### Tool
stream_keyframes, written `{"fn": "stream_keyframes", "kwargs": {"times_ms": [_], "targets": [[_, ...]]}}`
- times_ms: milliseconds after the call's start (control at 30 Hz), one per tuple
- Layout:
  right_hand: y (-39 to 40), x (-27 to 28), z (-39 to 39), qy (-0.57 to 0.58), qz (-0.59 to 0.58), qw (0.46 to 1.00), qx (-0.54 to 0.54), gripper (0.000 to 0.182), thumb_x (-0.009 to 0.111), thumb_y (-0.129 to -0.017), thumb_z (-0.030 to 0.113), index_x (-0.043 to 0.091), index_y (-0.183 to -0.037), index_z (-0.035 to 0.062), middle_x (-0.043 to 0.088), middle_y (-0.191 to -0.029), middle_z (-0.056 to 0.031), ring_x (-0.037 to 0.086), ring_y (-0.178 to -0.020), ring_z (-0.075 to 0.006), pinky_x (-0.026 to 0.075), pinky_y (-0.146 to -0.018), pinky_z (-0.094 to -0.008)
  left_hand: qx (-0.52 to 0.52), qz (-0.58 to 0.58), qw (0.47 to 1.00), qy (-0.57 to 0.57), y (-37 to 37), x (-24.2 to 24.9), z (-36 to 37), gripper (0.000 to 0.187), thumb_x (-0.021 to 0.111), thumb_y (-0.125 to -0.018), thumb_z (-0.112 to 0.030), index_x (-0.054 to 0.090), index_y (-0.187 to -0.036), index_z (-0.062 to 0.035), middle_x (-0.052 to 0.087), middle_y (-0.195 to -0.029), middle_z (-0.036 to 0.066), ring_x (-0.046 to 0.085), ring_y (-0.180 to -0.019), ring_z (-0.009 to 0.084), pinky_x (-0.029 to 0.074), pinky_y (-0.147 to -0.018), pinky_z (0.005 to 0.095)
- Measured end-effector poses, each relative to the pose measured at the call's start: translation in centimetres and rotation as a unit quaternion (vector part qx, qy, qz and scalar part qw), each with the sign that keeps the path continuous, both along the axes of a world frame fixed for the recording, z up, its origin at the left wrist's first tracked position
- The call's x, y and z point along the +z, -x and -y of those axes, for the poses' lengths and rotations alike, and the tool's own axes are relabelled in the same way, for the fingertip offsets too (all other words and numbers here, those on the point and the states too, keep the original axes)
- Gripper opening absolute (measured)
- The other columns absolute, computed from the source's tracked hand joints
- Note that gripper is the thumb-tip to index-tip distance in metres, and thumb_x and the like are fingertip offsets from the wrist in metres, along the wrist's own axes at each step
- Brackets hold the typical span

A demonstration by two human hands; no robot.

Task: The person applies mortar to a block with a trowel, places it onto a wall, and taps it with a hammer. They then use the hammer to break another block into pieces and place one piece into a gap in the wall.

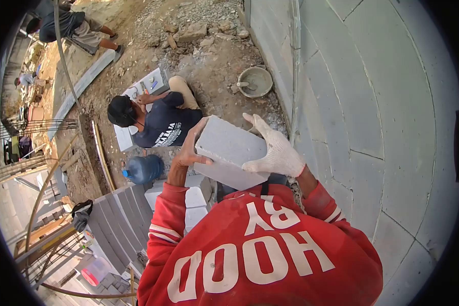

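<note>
Holding block [229, 150] aloft, unlaid beside right wall [372, 102]: left hand [189, 152] clasps its end, gloved right hand [276, 151] spread over it.

outdoor site, hard daylight. grey block wall [372, 102] on the right with visible joints. bare dirt ground [137, 46], rubble pile [199, 28] up top, mortar pan [255, 81] by the wall base, blue water jug [144, 169].

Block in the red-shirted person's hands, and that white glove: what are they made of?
The block looks like light grey concrete or similar masonry: matte, chalky faces and square edges, much like the wall beside it. The glove looks like knitted white cotton, soft and creased, though that is hard to confirm.
</note>
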State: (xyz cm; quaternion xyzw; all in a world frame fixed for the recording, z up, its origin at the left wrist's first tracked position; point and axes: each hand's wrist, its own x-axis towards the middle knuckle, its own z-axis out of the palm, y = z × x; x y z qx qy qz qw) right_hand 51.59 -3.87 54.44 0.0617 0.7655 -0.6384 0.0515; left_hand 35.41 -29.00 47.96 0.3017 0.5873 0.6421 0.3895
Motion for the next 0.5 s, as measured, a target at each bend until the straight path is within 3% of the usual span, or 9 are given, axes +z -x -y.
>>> {"fn": "stream_keyframes", "kwargs": {"times_ms": [33, 167, 233, 267, 367, 400, 500], "targets": [[2.0, -0.7, -1.2, 0.155, 0.041, 0.986, -0.052, 0.114, 0.087, -0.067, 0.034, 0.023, -0.160, 0.0130, 0.052, -0.142, -0.0125, 0.055, -0.125, -0.0288, 0.045, -0.105, -0.0391, 0.004, 0.005, 1.000, 0.004, 0.8, 0.3, -0.3, 0.117, 0.091, -0.044, -0.042, 0.045, -0.142, 0.0034, 0.054, -0.129, 0.010, 0.051, -0.121, 0.0224, 0.035, -0.106, 0.0339], [6.3, -3.9, -5.6, 0.244, 0.068, 0.959, -0.128, 0.118, 0.086, -0.071, 0.028, 0.013, -0.162, 0.0110, 0.038, -0.154, -0.0136, 0.043, -0.137, -0.0247, 0.038, -0.111, -0.0373, 0.153, 0.099, 0.983, 0.027, 3.9, -3.9, 1.2, 0.104, 0.086, -0.057, -0.039, 0.043, -0.142, 0.0035, 0.056, -0.127, 0.014, 0.055, -0.118, 0.0251, 0.042, -0.102, 0.0370], [7.2, -4.4, -5.1, 0.188, 0.126, 0.974, -0.007, 0.123, 0.087, -0.070, 0.030, 0.008, -0.161, 0.0060, 0.022, -0.162, -0.0175, 0.028, -0.148, -0.0278, 0.029, -0.119, -0.0392, 0.197, 0.329, 0.923, -0.035, 5.4, -5.6, 1.6, 0.088, 0.078, -0.071, -0.036, 0.043, -0.143, 0.0026, 0.059, -0.127, 0.015, 0.061, -0.114, 0.0280, 0.049, -0.099, 0.0415], [8.0, -6.8, -4.4, 0.063, 0.036, 0.997, 0.041, 0.127, 0.089, -0.068, 0.032, 0.007, -0.160, 0.0027, 0.020, -0.163, -0.0203, 0.021, -0.151, -0.0308, 0.022, -0.122, -0.0396, 0.188, 0.386, 0.896, -0.110, 6.3, -8.7, 2.0, 0.078, 0.071, -0.080, -0.033, 0.043, -0.143, 0.0016, 0.061, -0.128, 0.017, 0.063, -0.113, 0.0306, 0.054, -0.095, 0.0454], [13.6, -3.7, -2.9, 0.026, 0.066, 0.997, -0.040, 0.128, 0.089, -0.066, 0.035, 0.008, -0.160, 0.0025, 0.017, -0.165, -0.0204, 0.017, -0.153, -0.0322, 0.019, -0.123, -0.0392, 0.254, 0.403, 0.870, -0.129, 9.3, -6.4, -1.8, 0.078, 0.072, -0.080, -0.034, 0.044, -0.143, 0.0013, 0.062, -0.129, 0.017, 0.063, -0.114, 0.0312, 0.054, -0.096, 0.0455], [15.4, -3.1, -2.9, -0.023, 0.071, 0.993, -0.086, 0.125, 0.088, -0.065, 0.037, 0.015, -0.159, 0.0005, 0.026, -0.162, -0.0211, 0.024, -0.151, -0.0324, 0.023, -0.122, -0.0381, 0.251, 0.405, 0.870, -0.127, 10.6, -7.1, -2.4, 0.078, 0.072, -0.080, -0.034, 0.044, -0.143, 0.0013, 0.062, -0.129, 0.017, 0.063, -0.114, 0.0312, 0.054, -0.096, 0.0455], [19.8, -5.9, -3.5, -0.006, 0.081, 0.986, -0.144, 0.118, 0.088, -0.064, 0.037, 0.026, -0.156, -0.0016, 0.037, -0.157, -0.0213, 0.034, -0.147, -0.0313, 0.028, -0.120, -0.0389, 0.256, 0.446, 0.855, -0.069, 16.2, -10.0, -3.9, 0.086, 0.074, -0.079, -0.035, 0.038, -0.149, 0.0000, 0.056, -0.137, 0.018, 0.060, -0.120, 0.0324, 0.051, -0.101, 0.0454]]}}
